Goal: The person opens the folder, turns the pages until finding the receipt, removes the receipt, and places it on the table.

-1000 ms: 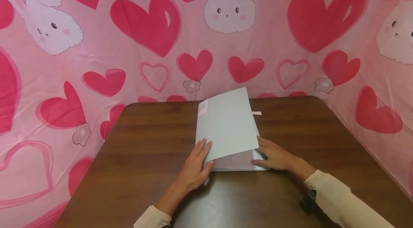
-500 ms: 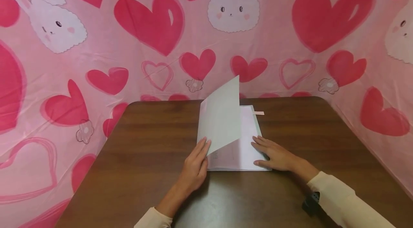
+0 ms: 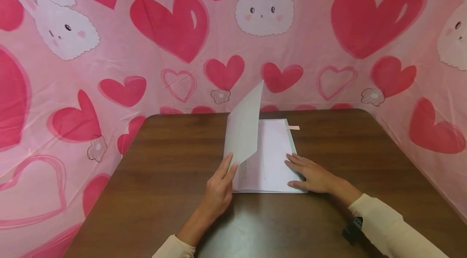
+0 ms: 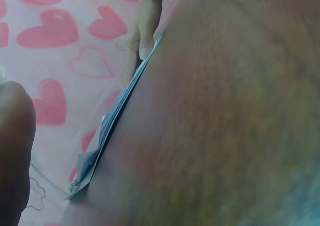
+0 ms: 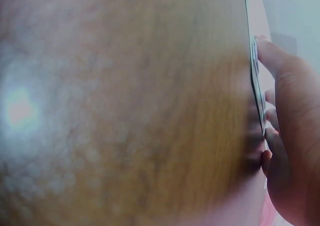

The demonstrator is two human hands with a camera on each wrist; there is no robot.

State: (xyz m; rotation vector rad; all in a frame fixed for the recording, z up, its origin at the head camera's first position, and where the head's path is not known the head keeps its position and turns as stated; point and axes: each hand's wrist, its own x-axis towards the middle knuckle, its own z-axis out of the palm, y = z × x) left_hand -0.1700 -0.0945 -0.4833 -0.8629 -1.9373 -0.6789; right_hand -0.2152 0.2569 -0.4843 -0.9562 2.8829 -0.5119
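A pale green folder [image 3: 243, 124] lies on the wooden table, its front cover raised and tilted up toward the left. White printed paper [image 3: 275, 148] shows inside. My left hand [image 3: 219, 191] touches the cover near its lower left corner with extended fingers. My right hand [image 3: 311, 175] rests on the paper's right edge, fingers spread; in the right wrist view the thumb of that hand [image 5: 300, 116] lies along the folder's edge. From the left wrist view the folder [image 4: 112, 123] appears edge-on as a stack of thin layers.
A small pink tab [image 3: 293, 127] sticks out from the folder's right side. The brown table [image 3: 164, 160] reaches back to a pink cloth [image 3: 299, 47] with hearts and rabbits. A black device [image 3: 352, 229] sits at the right wrist.
The front cover has swung up and leftward, uncovering the paper. My left fingers have shifted slightly along the cover; the right hand stays on the right edge.
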